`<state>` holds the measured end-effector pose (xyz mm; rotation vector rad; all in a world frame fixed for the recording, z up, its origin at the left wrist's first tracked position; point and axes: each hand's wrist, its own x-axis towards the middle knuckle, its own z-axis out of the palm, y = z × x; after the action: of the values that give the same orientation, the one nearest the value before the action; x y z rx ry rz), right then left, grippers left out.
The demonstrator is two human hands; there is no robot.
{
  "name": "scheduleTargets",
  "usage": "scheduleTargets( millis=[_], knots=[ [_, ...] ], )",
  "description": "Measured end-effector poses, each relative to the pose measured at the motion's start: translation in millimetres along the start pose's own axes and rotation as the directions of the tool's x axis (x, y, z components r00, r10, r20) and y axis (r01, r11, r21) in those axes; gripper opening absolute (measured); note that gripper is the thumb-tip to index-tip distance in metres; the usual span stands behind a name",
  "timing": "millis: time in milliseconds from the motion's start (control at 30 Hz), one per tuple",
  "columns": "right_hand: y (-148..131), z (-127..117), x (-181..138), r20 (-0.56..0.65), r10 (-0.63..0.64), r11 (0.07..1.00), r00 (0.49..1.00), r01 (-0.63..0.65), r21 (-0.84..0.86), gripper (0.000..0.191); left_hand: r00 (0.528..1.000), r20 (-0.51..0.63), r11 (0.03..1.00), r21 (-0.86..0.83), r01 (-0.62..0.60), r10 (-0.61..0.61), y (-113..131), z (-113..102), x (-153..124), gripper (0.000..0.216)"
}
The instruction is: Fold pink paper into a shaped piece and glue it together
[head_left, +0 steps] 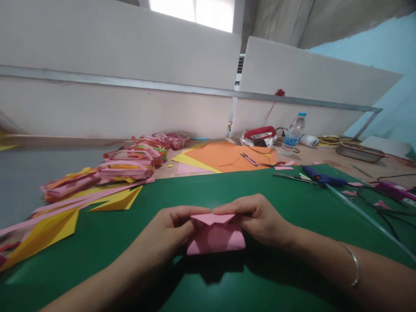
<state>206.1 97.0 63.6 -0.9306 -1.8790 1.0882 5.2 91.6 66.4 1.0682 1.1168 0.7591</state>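
A folded piece of pink paper (pixel 216 238) is held up between both hands above a green mat (pixel 156 277). Its top edge is bent over into a flap that faces me. My left hand (pixel 173 227) pinches the flap's left end, thumb in front and fingers behind. At the right end, my right hand (pixel 256 219) grips the same paper, with its index finger along the fold near the middle. The two index fingertips nearly meet at the top edge. A shadow of the paper and hands falls on the mat below.
Pink paper baskets (pixel 126 167) line the left, beside folded yellow paper (pixel 48 234). Orange sheets (pixel 208 154) and small snips (pixel 249 159) lie behind the mat. At right are a blue glue gun (pixel 321 177) with cords, a water bottle (pixel 292 136) and a metal tray (pixel 359 152).
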Motion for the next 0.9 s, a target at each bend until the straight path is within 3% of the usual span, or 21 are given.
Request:
scheduleTargets(
  millis=[133, 300, 400, 467, 633, 767, 900],
  knots=[
    [-6, 0, 0, 0.041, -0.074, 0.994, 0.996, 0.077, -0.078, 0.032, 0.997, 0.076, 0.997, -0.068, -0.023, 0.029, -2, -1, 3, 0.037],
    [-9, 3, 1, 0.066, 0.004, 0.995, 0.998, 0.002, -0.099, 0.028, 0.997, 0.074, 0.999, -0.034, -0.033, 0.035, -2, 2, 4, 0.043],
    [-8, 5, 0, 0.004, 0.028, 0.974, 1.0, -0.027, -0.225, 0.008, 0.992, 0.109, 0.998, -0.023, -0.055, 0.057, 1, 5, 1, 0.054],
    [-9, 6, -1, -0.043, 0.016, 0.949, 0.999, -0.029, -0.313, 0.008, 0.991, 0.114, 0.997, -0.029, -0.074, 0.077, 2, 8, -2, 0.058],
    [-14, 7, -3, -0.12, -0.122, 0.904, 0.985, 0.06, -0.423, 0.013, 0.996, 0.058, 0.995, -0.074, -0.067, 0.072, 1, 11, -6, 0.033],
    [-14, 8, -4, -0.143, -0.262, 0.862, 0.955, 0.164, -0.48, 0.01, 0.998, 0.043, 0.999, -0.014, -0.041, 0.042, -1, 7, -3, 0.041],
    [-11, 10, -6, -0.139, -0.321, 0.828, 0.937, 0.206, -0.521, 0.016, 0.997, 0.073, 1.0, -0.004, -0.003, 0.003, 0, 5, -1, 0.041]
  ],
)
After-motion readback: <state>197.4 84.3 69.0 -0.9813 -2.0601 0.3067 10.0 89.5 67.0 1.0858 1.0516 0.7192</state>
